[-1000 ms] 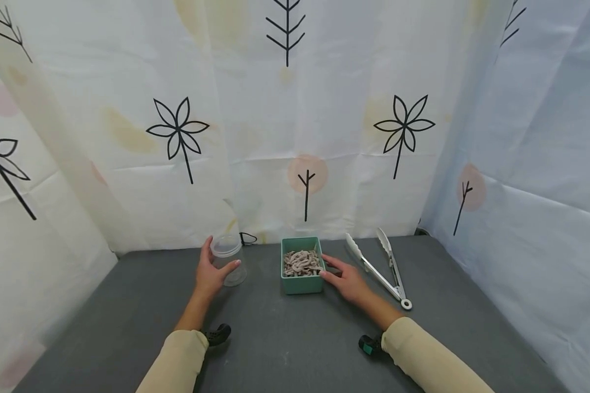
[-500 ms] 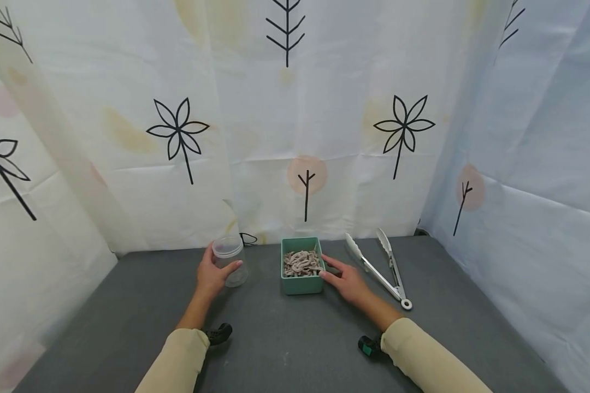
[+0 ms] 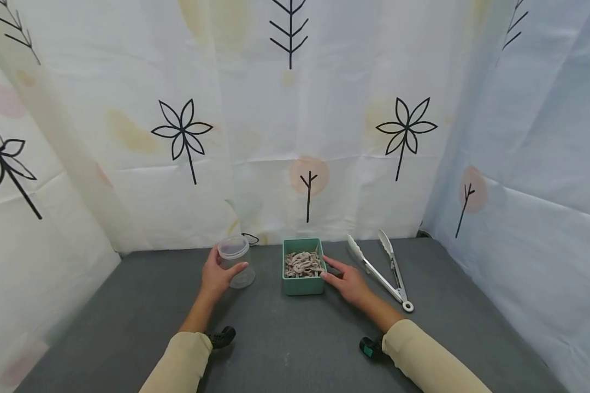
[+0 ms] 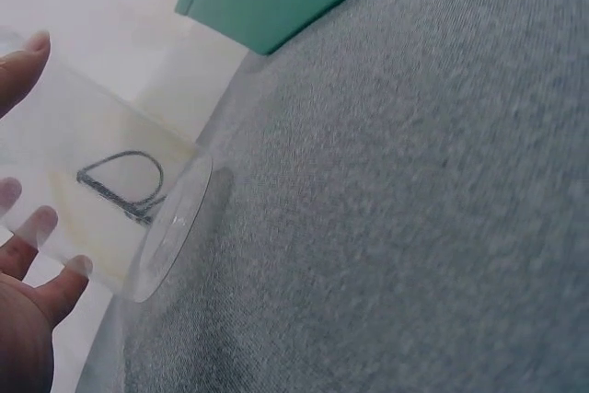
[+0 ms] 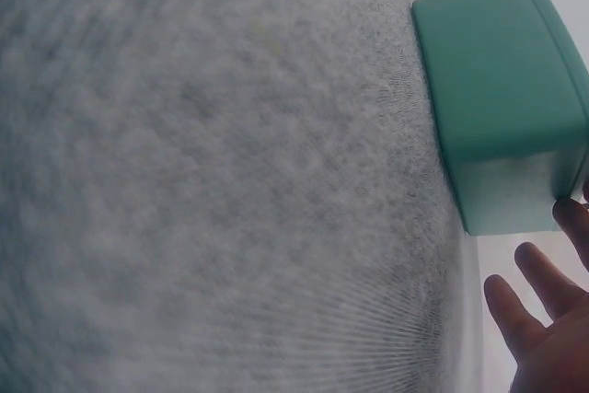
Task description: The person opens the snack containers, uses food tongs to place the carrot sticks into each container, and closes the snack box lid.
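A clear plastic jar [image 3: 242, 277] with a whitish screw top stands on the grey table left of the middle. My left hand [image 3: 215, 279] holds it from the left, with the thumb in front and fingers behind; in the left wrist view, fingertips [image 4: 41, 225] press its see-through wall. To the right stands a green rectangular box [image 3: 302, 287] filled with greyish, cord-like pieces [image 3: 303, 265], whose exact kind I cannot tell. My right hand [image 3: 346, 282] touches the box's right side with thumb and index finger; its other fingers [image 5: 511, 315] are spread apart from the box.
Metal tongs [image 3: 381, 275] lie spread apart to the right of the box, white tips pointing away. A thin black loop [image 3: 250, 238] shows behind the jar at the table's back edge. Patterned white curtain [image 3: 255, 131] encloses the table [image 3: 285, 349] at the back and sides.
My left hand and the jar have shifted slightly to the right, closer to the green box. The right hand stays at the box, and the head view has tilted a little.
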A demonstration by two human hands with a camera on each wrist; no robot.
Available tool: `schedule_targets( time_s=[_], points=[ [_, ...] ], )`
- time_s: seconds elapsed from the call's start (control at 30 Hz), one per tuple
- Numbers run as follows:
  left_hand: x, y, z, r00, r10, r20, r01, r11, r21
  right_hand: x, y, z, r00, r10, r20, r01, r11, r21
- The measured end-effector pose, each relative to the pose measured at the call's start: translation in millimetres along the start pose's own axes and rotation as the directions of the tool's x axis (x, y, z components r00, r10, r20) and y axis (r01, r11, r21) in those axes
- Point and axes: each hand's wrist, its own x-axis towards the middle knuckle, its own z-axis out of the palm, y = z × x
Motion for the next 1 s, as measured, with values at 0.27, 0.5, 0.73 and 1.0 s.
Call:
schedule_targets(
  time_s=[0.27, 0.5, 0.73, 1.0],
  points=[
    [-4.1, 6.3, 6.6, 0.999, 0.033, 0.022, -0.032, 0.999, -0.043, 0, 0, -1.1, 1.000, 0.000, 0.003, 0.000, 1.000, -0.009],
    [-6.6, 10.1, 15.5, 0.998, 0.054, 0.035, -0.052, 0.997, -0.063, 1, -2, -1.7, 1.000, 0.001, 0.014, -0.001, 1.000, -0.027],
    [-8.1, 13.2, 27.1, 0.998, 0.058, 0.038, -0.056, 0.997, -0.047, 2, -1, -3.0, 1.000, -0.006, 0.028, 0.006, 0.999, -0.035],
    [-9.3, 12.5, 40.5, 0.994, 0.089, 0.067, -0.086, 0.995, -0.044, 5, 0, -5.3, 0.996, -0.072, 0.047, 0.076, 0.995, -0.072]
  ],
)
